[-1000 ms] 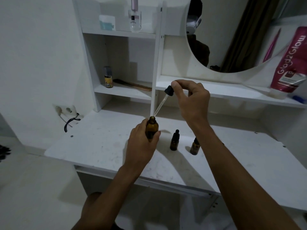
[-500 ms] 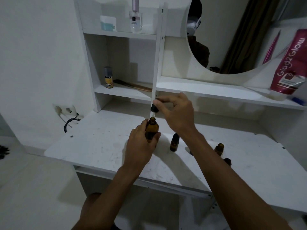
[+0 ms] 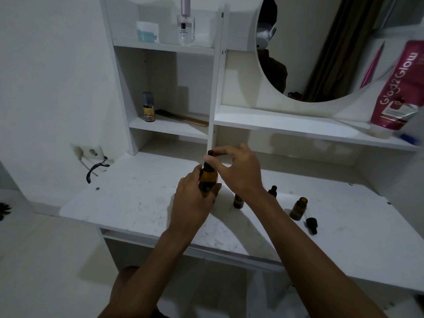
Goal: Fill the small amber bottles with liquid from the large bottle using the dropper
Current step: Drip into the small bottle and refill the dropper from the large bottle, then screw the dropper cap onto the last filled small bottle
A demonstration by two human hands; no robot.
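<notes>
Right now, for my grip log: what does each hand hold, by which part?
Left hand grips the large amber bottle round its body; right hand pinches the dropper by its cap.

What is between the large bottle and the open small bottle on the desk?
Head view: the right wrist crosses there, with a half-hidden small bottle on its left and a capped small bottle on its right.

Light: dim, grey, from above-left | Shadows: soft, thrown rightward across scuffed white tabletop (image 3: 137,203) | Edges: wide-angle bowing | Blur: pink plastic tube (image 3: 399,88) far right smeared; centre sharp
</notes>
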